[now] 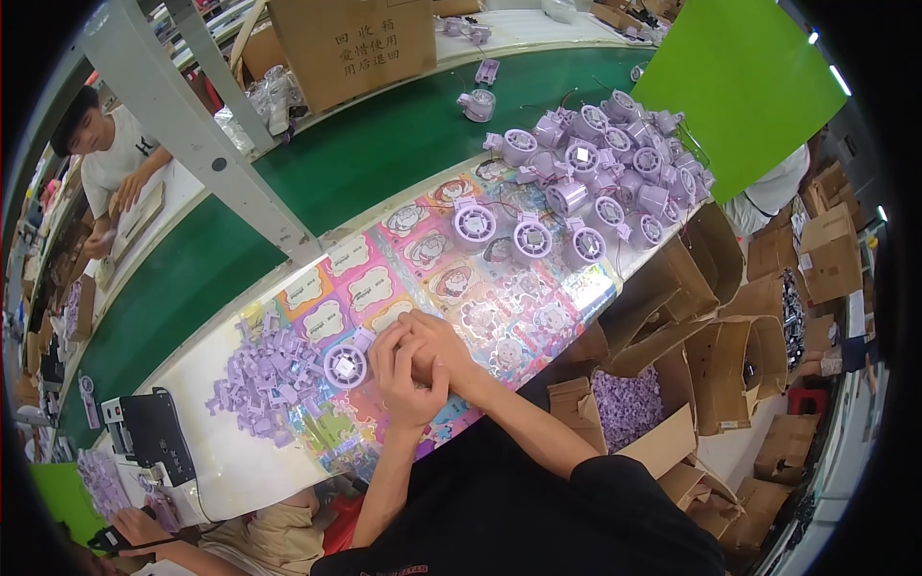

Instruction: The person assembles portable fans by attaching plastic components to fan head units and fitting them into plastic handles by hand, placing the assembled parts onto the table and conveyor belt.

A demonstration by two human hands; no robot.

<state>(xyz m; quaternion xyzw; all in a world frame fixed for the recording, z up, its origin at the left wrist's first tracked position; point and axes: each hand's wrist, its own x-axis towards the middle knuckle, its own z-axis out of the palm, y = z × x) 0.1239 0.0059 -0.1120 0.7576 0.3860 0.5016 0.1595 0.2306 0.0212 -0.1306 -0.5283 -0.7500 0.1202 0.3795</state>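
Observation:
My left hand (407, 392) and my right hand (438, 351) are pressed together over the sticker-covered mat, fingers curled and overlapping. Whatever lies between them, if anything, is hidden by the fingers. Just left of my left hand, a round light-purple fan housing (346, 367) lies with its spoked face up and a pale square at its centre. Farther left is a heap of small light-purple plastic parts (274, 379). Three similar fan housings, one of them this round unit (474, 224), sit in a row beyond my hands.
A big pile of purple fan housings with wires (605, 158) covers the table's far right. Behind runs a green conveyor belt (375, 120), with a grey metal post (226, 158) at its edge. Open cartons (706, 360) stand on the right. Co-workers sit across the belt and at lower left.

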